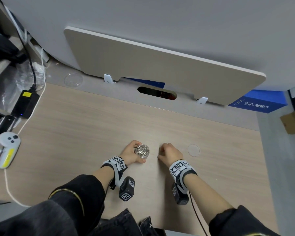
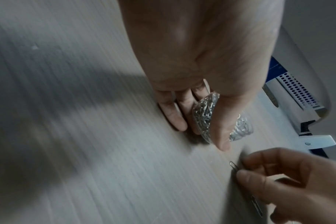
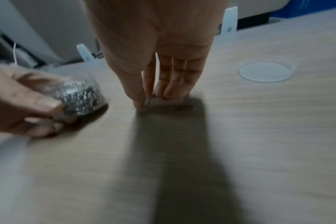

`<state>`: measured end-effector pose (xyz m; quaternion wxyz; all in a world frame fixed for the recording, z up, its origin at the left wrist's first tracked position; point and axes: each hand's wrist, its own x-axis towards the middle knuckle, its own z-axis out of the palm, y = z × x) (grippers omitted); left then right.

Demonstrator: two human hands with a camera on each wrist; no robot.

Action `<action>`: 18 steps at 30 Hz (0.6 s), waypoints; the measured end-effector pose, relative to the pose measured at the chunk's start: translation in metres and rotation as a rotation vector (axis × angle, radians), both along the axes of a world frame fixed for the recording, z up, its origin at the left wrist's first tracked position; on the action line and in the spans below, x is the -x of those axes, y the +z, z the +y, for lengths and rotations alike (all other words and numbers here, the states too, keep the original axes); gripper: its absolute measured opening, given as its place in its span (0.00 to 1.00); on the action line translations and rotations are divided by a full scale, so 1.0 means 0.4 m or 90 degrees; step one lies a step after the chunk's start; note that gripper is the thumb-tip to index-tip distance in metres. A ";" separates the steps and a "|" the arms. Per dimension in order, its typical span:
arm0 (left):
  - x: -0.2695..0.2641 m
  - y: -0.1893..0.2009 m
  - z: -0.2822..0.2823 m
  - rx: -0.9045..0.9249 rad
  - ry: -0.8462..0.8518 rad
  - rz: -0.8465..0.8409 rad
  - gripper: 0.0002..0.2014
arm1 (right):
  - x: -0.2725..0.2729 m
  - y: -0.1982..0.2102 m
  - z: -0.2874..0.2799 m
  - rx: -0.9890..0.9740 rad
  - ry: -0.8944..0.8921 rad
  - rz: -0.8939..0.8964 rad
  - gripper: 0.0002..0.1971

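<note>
Left hand (image 1: pixel 131 155): resting on the desk (image 1: pixel 92 126), fingers and thumb curled round the tub. The thumb is on the near side, the fingers wrap the far side and base.
Tub (image 1: pixel 142 151): clear, round, open on top, heaped with silver wire clips. It stands on the desk near the front edge at about 6 o'clock, just beside the right hand at its 9 o'clock.
Right hand (image 1: pixel 169 153): back up, fingertips down at the desk. Thumb and forefinger are closed narrow on one clip, and the other fingers lie close together beside them.
Clip (image 2: pixel 234 165): thin wire, one end poking out of the pinch toward the tub. It is low at the desk; whether it touches the wood cannot be told.
Second clip (image 3: pixel 182 107): flat on the desk at 3 o'clock of the pinch, close by the right fingertips.
Lid (image 1: pixel 193 150): clear disc lying flat at 3 o'clock of the right hand, near but apart.
Far lid (image 1: pixel 73 80): clear and round, at 11 o'clock by the panel's left end.
Panel (image 1: pixel 160 65): beige, along the far edge at 12 o'clock.
Adapter (image 1: pixel 25 104): black with a yellow label, at 10 o'clock, cable attached.
Controller (image 1: pixel 8 150): white, at 9 o'clock on the left edge.
Blue box (image 1: pixel 257 103): at 2 o'clock, beyond the desk.
</note>
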<state>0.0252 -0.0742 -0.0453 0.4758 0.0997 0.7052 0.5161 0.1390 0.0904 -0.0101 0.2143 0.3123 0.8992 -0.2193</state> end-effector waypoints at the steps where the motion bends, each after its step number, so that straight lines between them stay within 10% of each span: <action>1: 0.000 0.000 0.000 0.002 -0.002 0.002 0.35 | -0.010 -0.007 -0.003 -0.008 0.026 -0.004 0.09; 9: -0.001 0.003 0.001 0.001 -0.005 0.006 0.33 | -0.005 0.000 -0.019 -0.002 -0.001 -0.007 0.04; 14: -0.001 0.000 -0.002 0.001 -0.003 0.008 0.36 | 0.033 0.023 -0.043 0.204 -0.238 0.177 0.06; 18: -0.001 0.013 0.000 -0.006 0.002 -0.016 0.37 | 0.077 0.043 -0.079 0.292 -0.132 0.189 0.09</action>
